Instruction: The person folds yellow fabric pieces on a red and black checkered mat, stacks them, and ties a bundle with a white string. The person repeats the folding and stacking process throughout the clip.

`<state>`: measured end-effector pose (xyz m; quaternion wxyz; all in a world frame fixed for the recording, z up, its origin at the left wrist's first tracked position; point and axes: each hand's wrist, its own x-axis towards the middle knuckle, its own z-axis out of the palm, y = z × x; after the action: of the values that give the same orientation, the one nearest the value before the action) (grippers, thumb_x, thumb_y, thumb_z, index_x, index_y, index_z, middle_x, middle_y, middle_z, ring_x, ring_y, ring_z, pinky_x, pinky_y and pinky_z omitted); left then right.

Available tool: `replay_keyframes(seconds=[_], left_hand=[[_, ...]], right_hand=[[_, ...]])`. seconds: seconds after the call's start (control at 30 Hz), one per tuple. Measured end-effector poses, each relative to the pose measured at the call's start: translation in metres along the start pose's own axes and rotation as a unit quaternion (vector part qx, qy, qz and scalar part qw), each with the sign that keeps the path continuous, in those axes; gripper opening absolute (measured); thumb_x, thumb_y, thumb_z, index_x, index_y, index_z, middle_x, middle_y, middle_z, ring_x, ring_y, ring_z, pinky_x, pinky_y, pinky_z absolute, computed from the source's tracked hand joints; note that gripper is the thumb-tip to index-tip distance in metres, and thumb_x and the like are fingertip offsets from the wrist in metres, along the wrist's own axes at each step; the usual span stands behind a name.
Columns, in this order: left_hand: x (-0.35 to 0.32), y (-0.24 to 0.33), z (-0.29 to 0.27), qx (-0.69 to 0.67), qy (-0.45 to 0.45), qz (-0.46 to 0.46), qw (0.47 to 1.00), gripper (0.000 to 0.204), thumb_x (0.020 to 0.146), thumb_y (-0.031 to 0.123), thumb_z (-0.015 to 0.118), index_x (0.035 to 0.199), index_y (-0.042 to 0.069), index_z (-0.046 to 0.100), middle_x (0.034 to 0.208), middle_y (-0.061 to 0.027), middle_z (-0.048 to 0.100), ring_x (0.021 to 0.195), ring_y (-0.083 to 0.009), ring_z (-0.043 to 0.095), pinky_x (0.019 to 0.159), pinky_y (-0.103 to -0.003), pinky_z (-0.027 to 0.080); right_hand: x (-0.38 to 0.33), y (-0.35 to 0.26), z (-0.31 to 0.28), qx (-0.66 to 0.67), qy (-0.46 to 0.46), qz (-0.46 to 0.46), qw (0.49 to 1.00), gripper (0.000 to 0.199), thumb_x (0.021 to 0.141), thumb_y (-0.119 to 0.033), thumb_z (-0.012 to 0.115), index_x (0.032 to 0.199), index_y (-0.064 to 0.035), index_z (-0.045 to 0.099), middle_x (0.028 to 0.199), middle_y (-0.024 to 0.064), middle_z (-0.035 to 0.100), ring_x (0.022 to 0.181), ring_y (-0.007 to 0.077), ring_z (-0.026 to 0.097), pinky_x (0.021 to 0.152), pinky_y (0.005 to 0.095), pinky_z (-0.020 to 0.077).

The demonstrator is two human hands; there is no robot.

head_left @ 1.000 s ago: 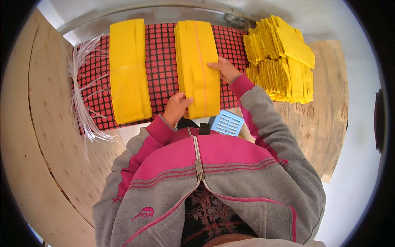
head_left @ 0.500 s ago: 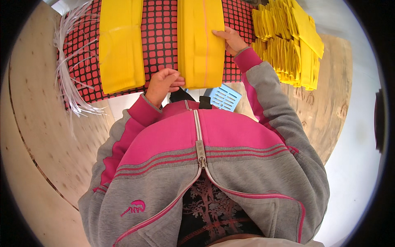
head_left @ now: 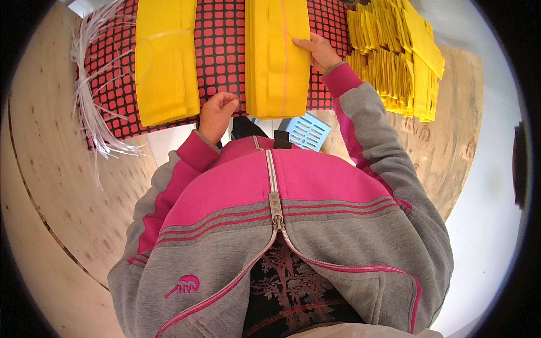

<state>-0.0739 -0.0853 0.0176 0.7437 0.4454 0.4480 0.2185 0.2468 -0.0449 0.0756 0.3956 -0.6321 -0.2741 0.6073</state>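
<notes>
In the middle, a tall stack of folded yellow cloth [head_left: 269, 67], with a thin pink line down its top piece, lies on a red-and-black patterned cover [head_left: 222, 62]. My right hand [head_left: 323, 53] grips its right edge, the thumb on top and the fingers down along the side. Just left of the stack's near corner, my left hand [head_left: 218, 115] is closed with fingers curled in, apart from the cloth. Nothing shows in it. A second yellow stack [head_left: 166, 73] lies farther left, with a pale band across it.
A bundle of thin white plastic strips [head_left: 84, 84] hangs over the cover's left end. Many folded yellow pieces [head_left: 394, 62] are piled at the right, by a wooden surface [head_left: 451, 124]. Below the near edge sits a light-blue slotted plastic item [head_left: 304, 132].
My left hand has drawn back to the left, away from the near corner of the middle stack, and its fingers have curled in. My right hand stays on the stack's right edge.
</notes>
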Motion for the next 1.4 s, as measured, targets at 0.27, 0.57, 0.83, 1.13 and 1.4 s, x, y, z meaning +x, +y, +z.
replay_keyframes(seconds=[0.27, 0.57, 0.83, 1.13, 1.4], left_hand=[[0.009, 0.005, 0.011, -0.015, 0.013, 0.009, 1.0, 0.03, 0.09, 0.011, 0.058, 0.115, -0.006, 0.057, 0.112, -0.0143, 0.064, 0.102, -0.0194, 0.063, 0.088, -0.029, 0.049], [0.026, 0.016, 0.029, -0.03, 0.067, 0.03, 0.997, 0.042, 0.088, 0.012, 0.061, 0.122, -0.01, 0.051, 0.12, -0.0196, 0.061, 0.112, -0.023, 0.06, 0.094, -0.031, 0.047], [0.042, 0.027, 0.033, -0.085, 0.083, -0.015, 0.993, 0.04, 0.091, 0.012, 0.06, 0.124, -0.008, 0.051, 0.117, -0.0134, 0.06, 0.107, -0.0186, 0.057, 0.092, -0.029, 0.045], [0.051, 0.03, 0.043, -0.093, 0.075, -0.017, 0.993, 0.04, 0.093, 0.019, 0.058, 0.124, -0.006, 0.052, 0.115, -0.0111, 0.061, 0.11, -0.0181, 0.054, 0.095, -0.031, 0.041], [0.089, 0.037, 0.029, -0.175, -0.003, -0.166, 0.97, 0.038, 0.095, 0.035, 0.054, 0.117, 0.004, 0.059, 0.109, -0.0043, 0.062, 0.1, -0.016, 0.056, 0.091, -0.03, 0.042]], right_hand=[[-0.005, 0.002, 0.002, -0.099, 0.058, -0.009, 0.993, 0.036, 0.089, -0.027, 0.068, 0.11, 0.0007, 0.06, 0.103, 0.0071, 0.067, 0.086, 0.0125, 0.065, 0.072, 0.0231, 0.0525], [-0.006, 0.004, 0.016, -0.374, 0.329, -0.163, 0.852, 0.079, 0.072, -0.059, 0.074, 0.115, 0.0058, 0.06, 0.108, 0.0196, 0.066, 0.099, 0.0275, 0.065, 0.086, 0.0374, 0.0507], [-0.03, 0.019, 0.056, -0.522, 0.269, -0.304, 0.75, 0.046, 0.085, -0.023, 0.068, 0.122, -0.0001, 0.055, 0.126, 0.0198, 0.056, 0.118, 0.0341, 0.054, 0.098, 0.0398, 0.0443], [-0.018, 0.033, 0.04, -0.463, 0.243, -0.32, 0.79, 0.043, 0.083, -0.02, 0.068, 0.119, 0.0008, 0.056, 0.123, 0.0204, 0.058, 0.116, 0.0355, 0.054, 0.098, 0.041, 0.0441], [-0.012, 0.04, 0.031, -0.406, 0.246, -0.305, 0.826, 0.042, 0.086, -0.016, 0.069, 0.122, 0.0011, 0.056, 0.119, 0.0146, 0.061, 0.11, 0.0247, 0.06, 0.092, 0.0331, 0.0486]])
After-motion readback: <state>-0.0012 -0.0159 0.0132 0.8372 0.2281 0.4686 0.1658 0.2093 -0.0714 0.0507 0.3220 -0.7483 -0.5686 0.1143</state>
